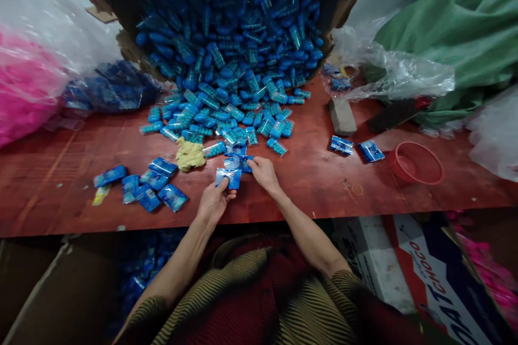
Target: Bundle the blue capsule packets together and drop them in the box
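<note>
My left hand [212,200] pinches a small blue packet [228,177] in clear wrap just above the red table [81,205]. My right hand [263,172] rests beside it, its fingers curled on another blue packet [242,162] lying at the near edge of the heap. A big heap of blue packets [230,75] spills from a tipped cardboard box [121,38] across the middle of the table. A yellow cloth [189,154] lies just left of my hands.
Several flat blue packets [148,186] lie at the front left, two more [356,147] at the right. A red plastic basket [416,163], a wooden block [342,116], clear plastic bags [396,73], green cloth [457,27] and a pink-filled bag [24,86] ring the table. Cartons [429,280] stand below.
</note>
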